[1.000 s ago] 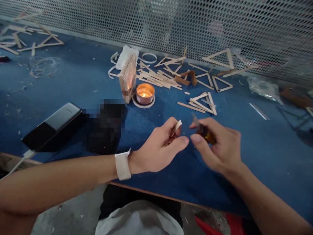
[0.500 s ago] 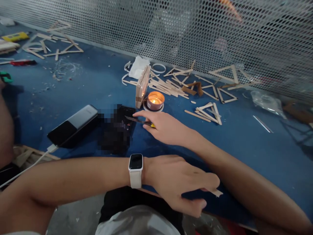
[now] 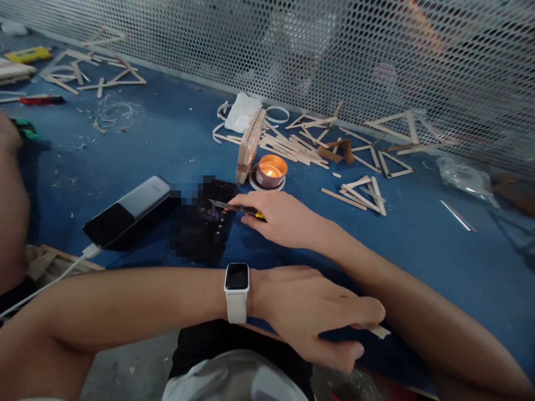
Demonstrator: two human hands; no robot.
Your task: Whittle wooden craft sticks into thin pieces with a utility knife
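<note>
My right hand (image 3: 280, 220) is closed around a utility knife (image 3: 240, 208). Its grey blade points left, over the dark phone (image 3: 217, 217), and a bit of yellow handle shows by the fingers. Lower down, my left hand (image 3: 313, 314), palm down with a white watch (image 3: 237, 278) on its wrist, grips a flat wooden stick (image 3: 378, 331). Only the stick's cut end sticks out past the fingers. Just beyond my right hand a lit candle (image 3: 271, 171) burns in a small tin, beside an upright wrapped block of sticks (image 3: 251, 146).
A power bank (image 3: 127, 211) with a white cable lies left. Loose wooden sticks (image 3: 292, 146), a triangular stick frame (image 3: 365, 195) and a plastic bag (image 3: 466, 178) lie along the perforated metal screen (image 3: 292, 50). Another person's arm (image 3: 12, 206) is at the left edge.
My right index finger has drawn back from above the phone toward the knife. The phone's lit screen shows more. My left hand keeps its grip; the whole view has shifted slightly.
</note>
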